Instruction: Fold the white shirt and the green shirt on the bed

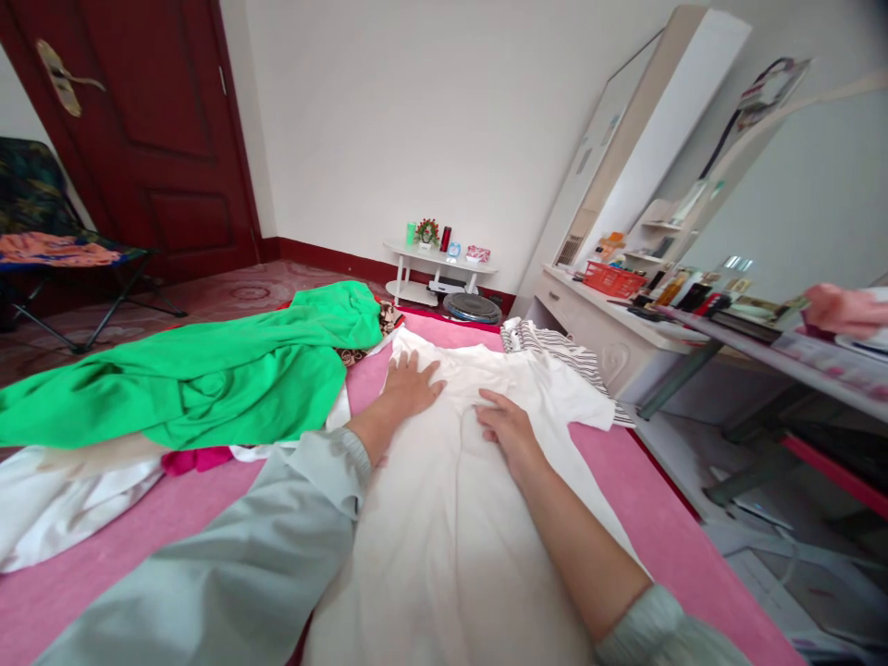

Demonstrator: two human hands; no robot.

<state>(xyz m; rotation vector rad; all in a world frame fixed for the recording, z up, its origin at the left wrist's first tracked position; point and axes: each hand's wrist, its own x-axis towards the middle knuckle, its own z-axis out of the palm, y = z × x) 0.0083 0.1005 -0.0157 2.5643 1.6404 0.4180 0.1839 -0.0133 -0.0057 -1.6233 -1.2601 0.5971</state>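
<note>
A white short-sleeved garment [430,518] lies spread over a pink cover [624,481], its neck end away from me and its lower part running out of view toward me. My left hand [412,384] rests on the upper left of the garment with its fingers spread. Over the garment's upper middle is my right hand [510,427], fingers apart and slightly bent, the fingertips at the cloth. Soft creases run down the fabric between the two hands. Neither hand grips anything that I can see.
On the left lies a heap of clothes with a green garment [228,370] on top and a white one [90,499] beside it. Striped clothing [569,356] is at the far right corner. A dressing table [597,310], a desk [763,347] and a folding chair [76,254] stand around.
</note>
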